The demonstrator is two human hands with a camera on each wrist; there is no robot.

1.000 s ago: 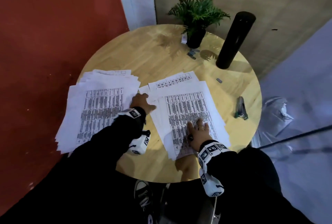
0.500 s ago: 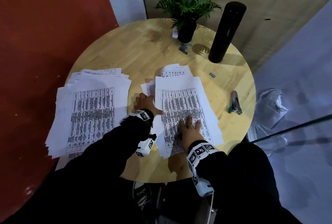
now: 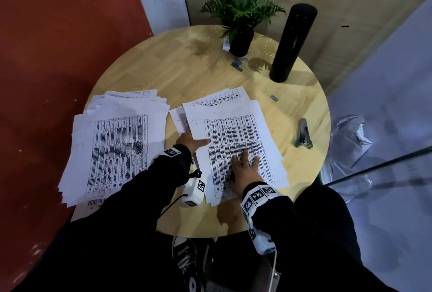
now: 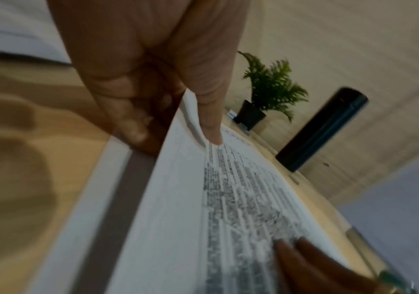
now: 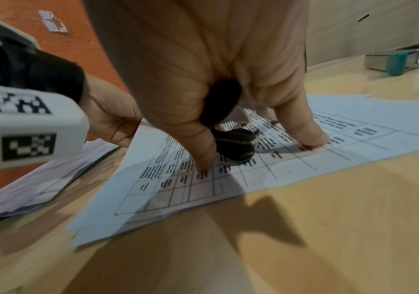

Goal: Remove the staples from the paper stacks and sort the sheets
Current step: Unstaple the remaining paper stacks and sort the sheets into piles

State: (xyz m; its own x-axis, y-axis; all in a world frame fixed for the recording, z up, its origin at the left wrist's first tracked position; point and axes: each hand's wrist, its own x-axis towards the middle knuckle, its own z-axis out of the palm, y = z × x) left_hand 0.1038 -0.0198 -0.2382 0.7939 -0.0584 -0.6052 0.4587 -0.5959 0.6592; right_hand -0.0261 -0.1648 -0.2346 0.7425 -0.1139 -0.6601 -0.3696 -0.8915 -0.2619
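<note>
Two piles of printed table sheets lie on the round wooden table [image 3: 187, 69]: a loose left pile [image 3: 117, 151] and a right stack [image 3: 233, 132]. My left hand [image 3: 190, 142] pinches the left edge of the right stack's top sheet [image 4: 178, 199], thumb [image 4: 208, 111] on top and fingers underneath. My right hand [image 3: 245, 167] presses flat on the same stack near its lower end, fingers spread. A black staple remover [image 5: 231, 139] sits tucked under that palm beside the thumb.
A green-tipped stapler [image 3: 303, 133] lies near the table's right edge. At the back stand a potted plant [image 3: 240, 18] and a tall black cylinder [image 3: 292, 41], with staple strips [image 3: 238, 63] between them. A plastic bag [image 3: 350, 142] lies on the floor to the right.
My left hand has moved from beside the left pile to the right stack's left edge and taken hold of the top sheet. The right hand has stayed pressed on the stack.
</note>
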